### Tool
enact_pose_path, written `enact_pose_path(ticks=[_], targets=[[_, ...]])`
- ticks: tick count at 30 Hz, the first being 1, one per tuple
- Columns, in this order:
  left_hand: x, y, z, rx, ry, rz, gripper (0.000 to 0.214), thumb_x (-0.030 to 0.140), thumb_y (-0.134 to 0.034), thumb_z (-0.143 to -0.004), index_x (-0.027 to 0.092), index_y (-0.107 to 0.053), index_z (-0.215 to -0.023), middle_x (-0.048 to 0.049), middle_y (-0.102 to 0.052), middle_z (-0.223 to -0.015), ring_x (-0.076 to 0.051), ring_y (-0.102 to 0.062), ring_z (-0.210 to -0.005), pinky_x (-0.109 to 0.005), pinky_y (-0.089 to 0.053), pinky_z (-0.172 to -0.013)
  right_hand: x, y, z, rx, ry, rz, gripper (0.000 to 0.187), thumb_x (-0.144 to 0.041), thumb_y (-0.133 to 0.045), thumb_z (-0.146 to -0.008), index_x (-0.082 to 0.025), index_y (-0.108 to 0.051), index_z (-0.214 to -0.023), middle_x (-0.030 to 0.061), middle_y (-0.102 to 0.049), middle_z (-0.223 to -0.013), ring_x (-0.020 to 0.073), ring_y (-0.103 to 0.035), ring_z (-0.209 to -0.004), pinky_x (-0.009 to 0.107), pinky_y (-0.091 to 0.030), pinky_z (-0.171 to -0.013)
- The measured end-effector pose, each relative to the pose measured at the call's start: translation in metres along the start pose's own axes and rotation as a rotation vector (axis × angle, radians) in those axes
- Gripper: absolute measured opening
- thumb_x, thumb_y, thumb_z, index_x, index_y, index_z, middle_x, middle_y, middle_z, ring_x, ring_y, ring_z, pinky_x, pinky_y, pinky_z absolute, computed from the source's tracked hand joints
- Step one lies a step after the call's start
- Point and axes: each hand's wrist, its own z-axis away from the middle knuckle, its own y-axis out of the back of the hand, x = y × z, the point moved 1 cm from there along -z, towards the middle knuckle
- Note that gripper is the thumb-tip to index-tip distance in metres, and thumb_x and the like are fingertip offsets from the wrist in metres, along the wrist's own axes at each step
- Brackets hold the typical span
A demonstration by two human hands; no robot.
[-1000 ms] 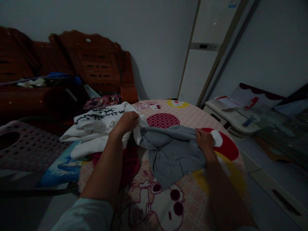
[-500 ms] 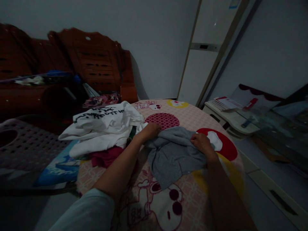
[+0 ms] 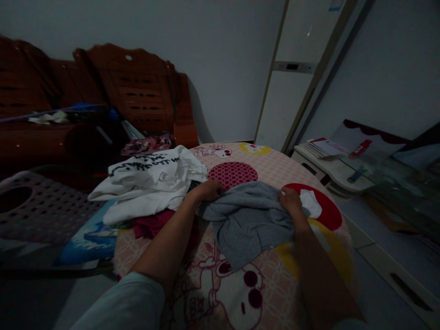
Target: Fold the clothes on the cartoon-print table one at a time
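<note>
A grey knitted garment (image 3: pixel 252 220) lies bunched on the round table with the patterned pink cloth (image 3: pixel 275 288). At its upper left part, my left hand (image 3: pixel 209 190) is closed on the fabric. My right hand (image 3: pixel 290 200) pinches its upper right edge. Between the two hands the top of the garment forms loose folds, while its ribbed lower part spreads toward me. Beside my left forearm is a heap with a white garment (image 3: pixel 147 183) bearing black lettering, and a magenta cloth (image 3: pixel 151 223) shows beneath it.
Behind the table stands a carved wooden sofa (image 3: pixel 134 91) with fabrics on it. A perforated plastic chair (image 3: pixel 51 215) and a blue cushion (image 3: pixel 92 236) are at the left. On the right are a low white cabinet (image 3: pixel 337 167) with papers and a glass top. A tall white appliance (image 3: pixel 292 91) stands behind.
My hands have moved apart, the left one leftward and the right one slightly rightward. The top of the grey garment is stretched wider between them.
</note>
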Motion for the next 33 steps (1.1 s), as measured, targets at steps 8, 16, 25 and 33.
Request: enact_pose_path(ticks=[8, 16, 25, 33], targets=[[0.011, 0.031, 0.005, 0.632, 0.187, 0.263, 0.013, 0.027, -0.060, -0.074, 0.016, -0.062, -0.081, -0.0014, -0.065, -0.069, -0.017, -0.062, -0.068, -0.025, -0.046, -0.063, 0.000, 0.041, 0.011, 0.328, -0.128, -1.047, 0.020, -0.032, -0.060, -0.073, -0.020, -0.057, -0.089, -0.0008, -0.066, -0.059, 0.0145, -0.055, -0.041, 0.026, -0.045, -0.042], [0.010, 0.041, 0.015, 0.353, 0.215, 0.488, 0.014, 0.027, -0.066, -0.076, 0.017, -0.057, -0.076, 0.0030, -0.058, -0.055, -0.014, -0.059, -0.047, -0.023, -0.044, -0.049, -0.012, 0.064, 0.002, 0.020, -0.168, -1.168, 0.020, -0.030, -0.067, -0.073, -0.019, -0.051, -0.080, 0.0011, -0.064, -0.052, 0.0140, -0.056, -0.035, 0.021, -0.043, -0.033], [0.009, 0.068, -0.041, 0.678, 0.152, 0.061, 0.049, 0.011, -0.058, -0.076, 0.010, -0.055, -0.124, -0.0167, -0.066, -0.119, -0.027, -0.060, -0.114, -0.039, -0.047, -0.097, -0.053, 0.045, -0.074, 0.197, 0.100, -0.730, 0.051, -0.021, -0.051, -0.076, -0.019, -0.048, -0.126, 0.0107, -0.067, -0.119, 0.0234, -0.065, -0.107, 0.040, -0.057, -0.082], [0.022, 0.040, -0.085, 0.642, 0.008, -0.237, 0.082, 0.010, -0.058, -0.079, 0.014, -0.022, -0.153, -0.0227, -0.016, -0.161, -0.036, -0.015, -0.149, -0.056, -0.015, -0.118, -0.050, 0.033, -0.080, 0.111, 0.394, -0.154, 0.082, -0.014, -0.050, -0.075, -0.008, -0.026, -0.154, 0.0176, -0.064, -0.130, 0.0281, -0.061, -0.118, 0.042, -0.045, -0.102]])
